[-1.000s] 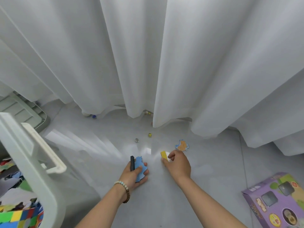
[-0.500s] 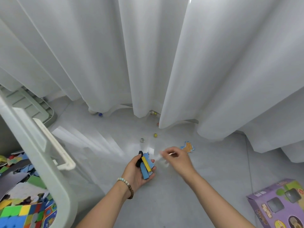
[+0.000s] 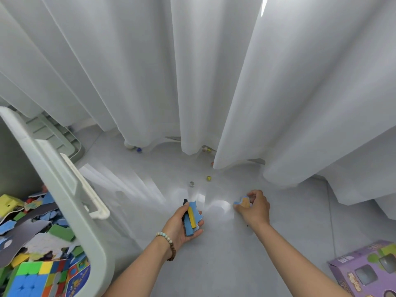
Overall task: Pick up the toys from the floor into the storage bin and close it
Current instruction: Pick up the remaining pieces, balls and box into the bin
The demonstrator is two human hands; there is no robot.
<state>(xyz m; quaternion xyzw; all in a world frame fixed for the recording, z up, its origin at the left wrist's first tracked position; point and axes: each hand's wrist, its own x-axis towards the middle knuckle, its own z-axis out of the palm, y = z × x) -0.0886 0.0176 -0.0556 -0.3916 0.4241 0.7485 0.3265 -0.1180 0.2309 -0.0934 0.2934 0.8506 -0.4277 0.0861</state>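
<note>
Cradling a stack of toy pieces [image 3: 189, 220], blue, yellow and black, in the left grip [image 3: 181, 225], fingers curled round them, just right of the open storage bin [image 3: 64, 189]. Slightly farther, clasping a puzzle piece [image 3: 243, 203] on the floor [image 3: 225, 254] with the right grip [image 3: 256, 207]. Beyond, two marbles [image 3: 209, 178] before the curtain [image 3: 214, 82].

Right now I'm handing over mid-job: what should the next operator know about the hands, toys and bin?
Left hand holds blue, yellow and black pieces.
Right hand grips an orange-and-blue puzzle piece low by the floor.
Storage bin stands open at left, partly filled with toys.
Left to do: bin the held pieces, gather the clear marble, yellow marble and blue marble near the curtain, then close the bin.
</note>
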